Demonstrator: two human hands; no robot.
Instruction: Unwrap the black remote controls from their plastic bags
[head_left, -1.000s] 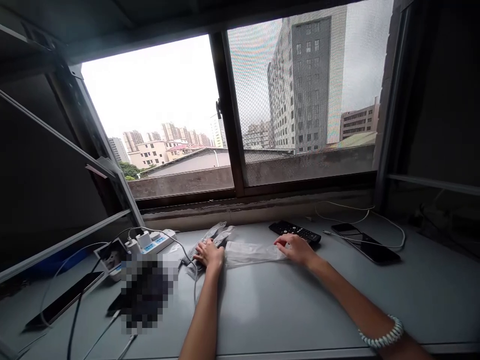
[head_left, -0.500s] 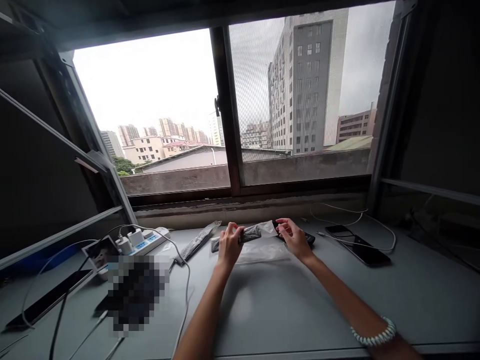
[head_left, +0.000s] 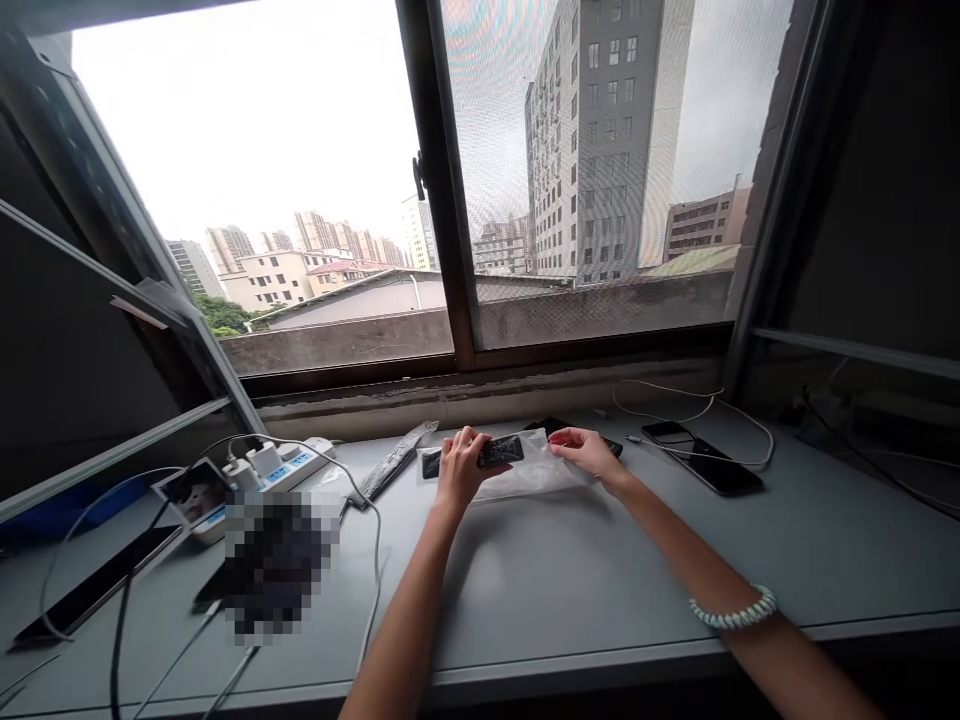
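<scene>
My left hand is closed around a flat black rectangular thing inside a clear plastic bag, just above the desk. Its exact kind cannot be made out. The black part shows on both sides of my fingers. At the bag's right end, my right hand pinches the plastic between thumb and fingers, and a coiled pale band circles that wrist. A loose sheet of the plastic hangs below, between the hands. Behind my right hand lies a dark object, partly hidden.
On the left stand a power strip with plugs, a photo and a blurred-out dark item. A plastic-wrapped strip lies left of my hands. To the right rests a black phone with a white cable across it.
My right hand has come down onto the bag's right end and now pinches it. My left hand keeps its hold, and the black thing's face shows more. The view has tilted downward.
</scene>
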